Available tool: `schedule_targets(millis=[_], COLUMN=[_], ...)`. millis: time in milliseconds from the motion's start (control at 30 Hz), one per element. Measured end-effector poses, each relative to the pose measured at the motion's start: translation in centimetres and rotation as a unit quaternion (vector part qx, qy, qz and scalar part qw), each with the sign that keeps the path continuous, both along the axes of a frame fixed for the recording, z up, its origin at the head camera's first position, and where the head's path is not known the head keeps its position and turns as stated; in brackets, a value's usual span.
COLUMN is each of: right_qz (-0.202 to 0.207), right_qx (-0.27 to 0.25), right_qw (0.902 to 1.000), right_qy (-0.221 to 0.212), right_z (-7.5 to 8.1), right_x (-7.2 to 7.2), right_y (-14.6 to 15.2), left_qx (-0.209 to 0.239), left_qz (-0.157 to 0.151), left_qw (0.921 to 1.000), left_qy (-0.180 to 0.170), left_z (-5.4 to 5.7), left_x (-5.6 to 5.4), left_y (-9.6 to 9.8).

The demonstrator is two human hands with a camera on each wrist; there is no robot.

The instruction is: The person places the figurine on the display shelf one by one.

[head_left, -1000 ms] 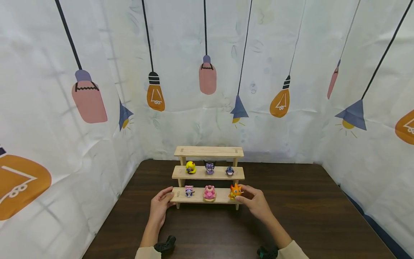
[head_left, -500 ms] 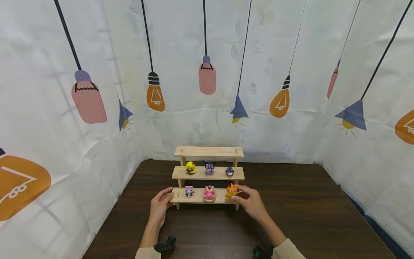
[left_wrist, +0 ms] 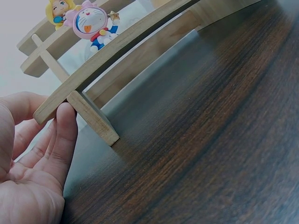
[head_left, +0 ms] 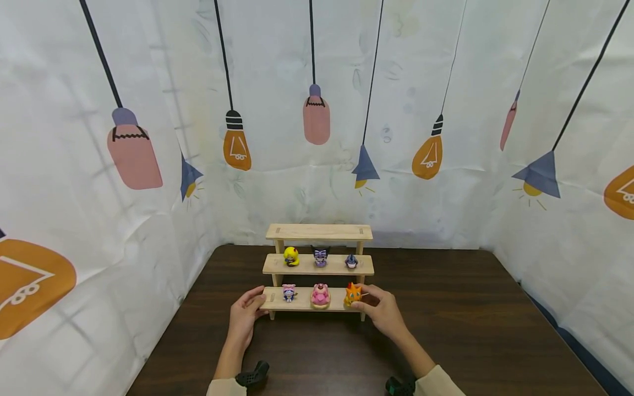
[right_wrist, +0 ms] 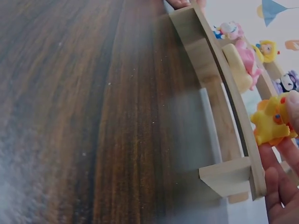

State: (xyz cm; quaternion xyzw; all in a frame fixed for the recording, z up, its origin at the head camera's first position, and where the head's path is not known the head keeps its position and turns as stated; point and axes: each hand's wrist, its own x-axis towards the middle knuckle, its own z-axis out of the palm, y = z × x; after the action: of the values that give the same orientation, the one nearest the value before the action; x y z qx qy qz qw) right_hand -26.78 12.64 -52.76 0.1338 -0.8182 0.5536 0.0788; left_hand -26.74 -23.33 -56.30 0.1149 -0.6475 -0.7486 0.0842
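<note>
A three-tier wooden display stand (head_left: pixel 307 306) stands on the dark table. My left hand (head_left: pixel 244 316) grips the left end of its lowest shelf, thumb above and fingers beneath in the left wrist view. On the right end of that shelf, my right hand (head_left: pixel 385 311) pinches an orange and yellow figurine (head_left: pixel 353 295) between thumb and fingers. A pink figurine (head_left: pixel 320 296) sits mid-shelf, and a small pink-and-blue cat figurine (left_wrist: pixel 91 23) stands at the left. Whether the orange figurine's base touches the wood is hard to tell.
The middle shelf (head_left: pixel 333 270) holds a yellow-haired figurine (head_left: pixel 291 256), a purple figurine with dark ears (head_left: pixel 320 257) and a small blue one (head_left: pixel 351 261). Behind the table (head_left: pixel 470 319) hangs a white cloth (head_left: pixel 297 192) printed with lamps.
My right hand has shifted slightly left along the lowest shelf, carrying the orange figurine and turning it a little. The left hand stays on the shelf end.
</note>
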Motion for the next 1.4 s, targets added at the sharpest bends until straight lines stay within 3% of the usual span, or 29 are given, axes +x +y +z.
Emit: schedule_targets(millis=[900, 1400], right_qz=[-0.013, 0.015], right_qx=[0.039, 0.026], right_qw=[0.9991, 0.9995], right_qy=[-0.004, -0.009], right_z=[-0.07, -0.33], right_x=[0.1, 0.23], right_y=[-0.12, 0.35], left_qx=[-0.007, 0.006], left_qz=[0.005, -0.007], left_qw=[0.9999, 1.0], left_qy=[0.014, 0.001], left_z=[-0.02, 0.42], left_x=[0.2, 0.32], left_y=[0.07, 0.06])
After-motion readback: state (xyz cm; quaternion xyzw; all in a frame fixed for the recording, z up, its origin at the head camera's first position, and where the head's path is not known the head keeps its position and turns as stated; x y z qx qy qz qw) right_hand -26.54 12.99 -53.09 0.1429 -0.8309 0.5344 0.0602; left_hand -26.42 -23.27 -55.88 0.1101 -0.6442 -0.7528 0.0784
